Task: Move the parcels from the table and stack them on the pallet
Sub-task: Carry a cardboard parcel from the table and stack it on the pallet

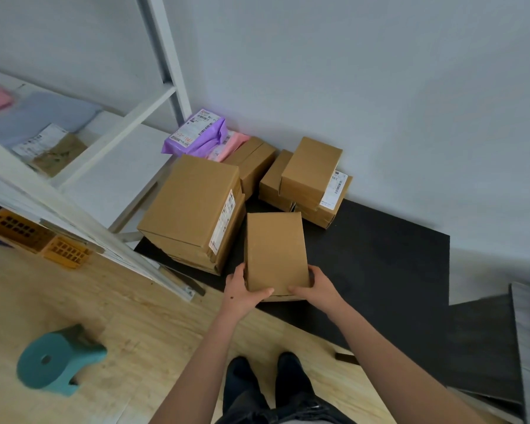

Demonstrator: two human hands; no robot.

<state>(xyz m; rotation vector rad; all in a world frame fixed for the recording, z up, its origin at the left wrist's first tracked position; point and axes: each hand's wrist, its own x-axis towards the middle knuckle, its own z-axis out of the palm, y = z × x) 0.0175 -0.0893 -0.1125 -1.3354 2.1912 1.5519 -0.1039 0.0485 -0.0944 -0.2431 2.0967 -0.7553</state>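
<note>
Head camera looks down at a small brown cardboard box (276, 252), plain and smooth with sharp corners. The left hand (245, 290) holds its near left corner and the right hand (314, 289) holds its near right corner, with thumbs on top and fingers curled down the sides. This box is over the near edge of the black pallet (374, 258), a flat dark board on the pale wood floor (129, 319). I cannot tell if it touches the board. Just beside it on the left sits a big cardboard box (190, 206) with a white label down one side. It rests on another box that is mostly hidden. By the wall, small boxes (311, 169) are piled up, and the lower ones are half covered. A shiny purple mail bag (196, 133) and a pink bag (234, 145) lie in the corner. The white rack (120, 142) on the left is blurry, and the soft bags on it are cut off by the picture's edge. A round teal stool (55, 359) stands on the floor.
</note>
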